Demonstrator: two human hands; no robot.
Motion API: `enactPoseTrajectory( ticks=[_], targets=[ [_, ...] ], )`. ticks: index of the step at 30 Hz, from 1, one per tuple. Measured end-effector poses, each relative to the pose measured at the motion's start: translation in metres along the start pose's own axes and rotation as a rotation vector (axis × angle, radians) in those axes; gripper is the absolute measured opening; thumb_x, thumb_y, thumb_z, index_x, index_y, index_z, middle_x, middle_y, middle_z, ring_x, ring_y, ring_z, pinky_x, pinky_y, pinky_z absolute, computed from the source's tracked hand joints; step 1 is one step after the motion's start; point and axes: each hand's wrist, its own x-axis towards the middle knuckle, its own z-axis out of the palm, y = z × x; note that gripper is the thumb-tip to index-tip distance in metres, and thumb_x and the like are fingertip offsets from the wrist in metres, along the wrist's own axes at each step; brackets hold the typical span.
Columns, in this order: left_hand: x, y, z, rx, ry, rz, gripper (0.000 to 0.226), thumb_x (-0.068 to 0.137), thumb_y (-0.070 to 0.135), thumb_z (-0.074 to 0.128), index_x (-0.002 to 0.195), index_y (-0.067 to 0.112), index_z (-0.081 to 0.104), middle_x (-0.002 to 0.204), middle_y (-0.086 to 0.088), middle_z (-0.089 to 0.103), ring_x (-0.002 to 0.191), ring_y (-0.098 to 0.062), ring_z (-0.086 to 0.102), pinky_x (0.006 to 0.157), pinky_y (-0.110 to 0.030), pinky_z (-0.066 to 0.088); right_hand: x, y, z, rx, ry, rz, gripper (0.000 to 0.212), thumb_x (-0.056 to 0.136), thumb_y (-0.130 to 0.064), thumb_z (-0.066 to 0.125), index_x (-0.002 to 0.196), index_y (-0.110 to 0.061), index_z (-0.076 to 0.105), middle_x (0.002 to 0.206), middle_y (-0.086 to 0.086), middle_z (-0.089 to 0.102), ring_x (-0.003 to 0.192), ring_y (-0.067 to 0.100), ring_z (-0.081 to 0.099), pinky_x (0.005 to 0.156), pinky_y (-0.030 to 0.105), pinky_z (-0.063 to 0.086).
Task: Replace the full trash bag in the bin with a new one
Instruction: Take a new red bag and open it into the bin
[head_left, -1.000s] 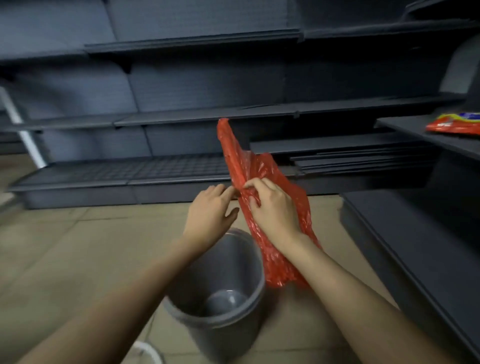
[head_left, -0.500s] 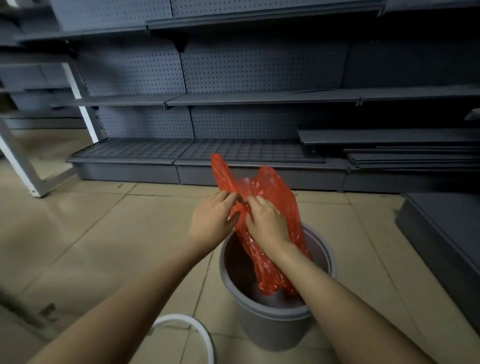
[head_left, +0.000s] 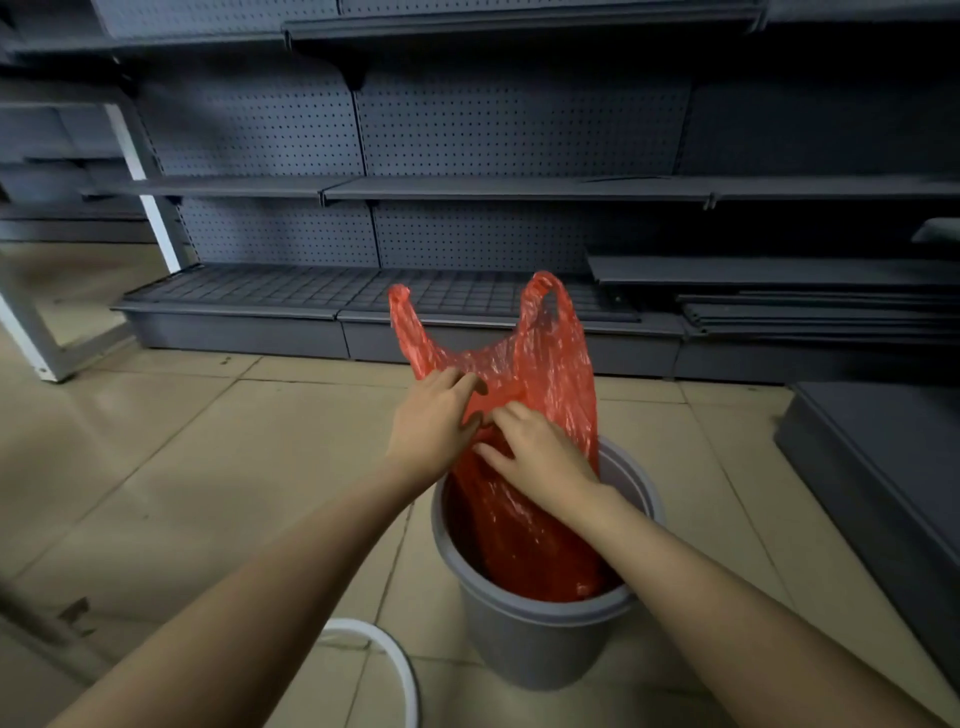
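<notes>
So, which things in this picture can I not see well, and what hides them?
- Bottom of the bin, head view: covered by the red bag hanging inside.
- Fingertips of the left hand and right hand: tucked into bag folds, so each grip is unclear.
- White ring on the floor: cut off by the lower edge.
- Shelves at far right: too dark.

The bin (head_left: 545, 639) stands on the floor (head_left: 208, 467), with the bag (head_left: 524, 457) hanging down into it. Shelving (head_left: 467, 187) runs behind at 12 o'clock; a ring (head_left: 395, 670) lies on the floor at the bin's 9 o'clock; a low platform (head_left: 883, 467) sits at 3 o'clock.
</notes>
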Motion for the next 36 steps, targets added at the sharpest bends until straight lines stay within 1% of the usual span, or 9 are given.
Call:
enactPoseTrajectory(
  ticks=[5, 9, 14, 16, 19, 23, 27, 31, 36],
  targets=[
    [0.004, -0.001, 0.000, 0.036, 0.009, 0.072, 0.035, 0.079, 0.025, 0.064, 0.112, 0.017, 0.058, 0.108, -0.006, 0.059, 0.102, -0.026, 0.054, 0.084, -0.039, 0.045, 0.000, 0.001, -0.015, -0.069, 0.067, -0.019, 0.022, 0.092, -0.026, 0.051, 0.109, -0.013, 0.057, 0.109, 0.004, 0.056, 0.107, 0.024, 0.052, 0.083, 0.039, 0.048],
    [0.000, -0.002, 0.004, 0.122, -0.127, 0.148, 0.034, 0.076, 0.029, 0.066, 0.106, 0.014, 0.063, 0.106, -0.010, 0.060, 0.102, -0.030, 0.054, 0.089, -0.039, 0.040, -0.003, 0.006, -0.021, -0.123, 0.087, -0.036, 0.023, 0.091, -0.024, 0.051, 0.111, -0.016, 0.057, 0.109, 0.002, 0.058, 0.108, 0.022, 0.053, 0.083, 0.039, 0.049],
    [-0.010, 0.001, 0.009, 0.238, -0.150, 0.346, 0.023, 0.069, 0.019, 0.069, 0.091, 0.012, 0.068, 0.086, -0.010, 0.064, 0.080, -0.032, 0.059, 0.075, -0.031, 0.032, -0.009, 0.011, -0.026, -0.232, 0.076, -0.067, 0.023, 0.093, -0.023, 0.049, 0.110, -0.011, 0.059, 0.113, 0.005, 0.060, 0.108, 0.025, 0.055, 0.086, 0.035, 0.044],
    [-0.013, 0.003, 0.005, 0.205, -0.140, 0.436, 0.023, 0.072, 0.022, 0.060, 0.092, 0.014, 0.068, 0.085, -0.008, 0.064, 0.078, -0.030, 0.059, 0.073, -0.030, 0.030, -0.010, 0.013, -0.028, -0.247, 0.088, -0.075, 0.023, 0.093, -0.024, 0.049, 0.109, -0.011, 0.060, 0.111, 0.005, 0.062, 0.107, 0.025, 0.055, 0.089, 0.034, 0.042],
    [-0.021, 0.007, -0.001, 0.135, -0.177, 0.516, 0.031, 0.077, 0.031, 0.044, 0.092, 0.016, 0.066, 0.086, -0.007, 0.063, 0.080, -0.029, 0.059, 0.075, -0.030, 0.032, -0.010, 0.017, -0.031, -0.306, 0.040, -0.105, 0.024, 0.093, -0.027, 0.048, 0.111, -0.015, 0.060, 0.113, 0.004, 0.061, 0.111, 0.024, 0.053, 0.095, 0.034, 0.039],
    [-0.037, 0.011, -0.007, 0.069, -0.257, 0.636, 0.016, 0.084, 0.026, 0.055, 0.094, 0.019, 0.064, 0.089, -0.004, 0.062, 0.086, -0.024, 0.056, 0.079, -0.028, 0.035, -0.014, 0.021, -0.041, -0.434, -0.067, -0.153, 0.023, 0.087, -0.015, 0.051, 0.107, -0.017, 0.063, 0.111, 0.005, 0.064, 0.111, 0.027, 0.054, 0.097, 0.035, 0.033],
    [-0.044, 0.014, -0.014, 0.035, -0.339, 0.666, 0.010, 0.083, 0.024, 0.059, 0.092, 0.021, 0.063, 0.090, 0.000, 0.062, 0.091, -0.021, 0.055, 0.087, -0.029, 0.039, -0.023, 0.028, -0.046, -0.556, -0.188, -0.183, 0.029, 0.083, -0.009, 0.049, 0.105, -0.020, 0.064, 0.110, 0.004, 0.067, 0.109, 0.026, 0.056, 0.104, 0.033, 0.029],
    [-0.050, 0.019, -0.013, 0.027, -0.326, 0.696, 0.007, 0.082, 0.023, 0.059, 0.086, 0.019, 0.063, 0.083, 0.000, 0.063, 0.083, -0.020, 0.056, 0.082, -0.025, 0.037, -0.038, 0.031, -0.049, -0.630, -0.272, -0.227, 0.019, 0.090, -0.024, 0.047, 0.098, -0.019, 0.064, 0.100, 0.005, 0.071, 0.098, 0.027, 0.062, 0.100, 0.035, 0.032],
    [-0.053, 0.022, -0.003, 0.009, -0.323, 0.676, 0.011, 0.086, 0.026, 0.055, 0.089, 0.018, 0.061, 0.081, 0.000, 0.065, 0.079, -0.020, 0.057, 0.076, -0.025, 0.036, -0.054, 0.040, -0.051, -0.577, -0.316, -0.161, 0.029, 0.094, -0.042, 0.045, 0.097, -0.021, 0.065, 0.097, 0.002, 0.071, 0.090, 0.024, 0.064, 0.089, 0.033, 0.040]
  ],
)
